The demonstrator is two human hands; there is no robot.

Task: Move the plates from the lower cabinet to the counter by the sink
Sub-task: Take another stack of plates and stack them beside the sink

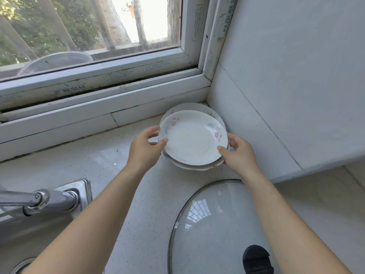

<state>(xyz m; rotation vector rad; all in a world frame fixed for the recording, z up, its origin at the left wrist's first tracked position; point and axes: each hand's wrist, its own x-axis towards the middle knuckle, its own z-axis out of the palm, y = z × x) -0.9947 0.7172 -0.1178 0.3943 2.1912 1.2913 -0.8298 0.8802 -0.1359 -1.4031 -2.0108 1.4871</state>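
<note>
Center frame: left hand (145, 148) and right hand (240, 153) pinch opposite rims of the plates (192, 139), stack level between them, over counter (122, 175) corner.

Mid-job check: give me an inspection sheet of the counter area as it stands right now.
Surface: pale speckled counter, dark grime along the window sill edge.
Job's things: stack of white floral plates in the corner by the wall; whether it rests on the counter is unclear.
Clutter: glass pot lid with a black knob, lying near the stack.
Grippers: left hand and right hand grip opposite rims of the stack.
Cables: nothing seen.
Surroundings: chrome faucet and sink at left, window behind, tiled wall at right.
</note>
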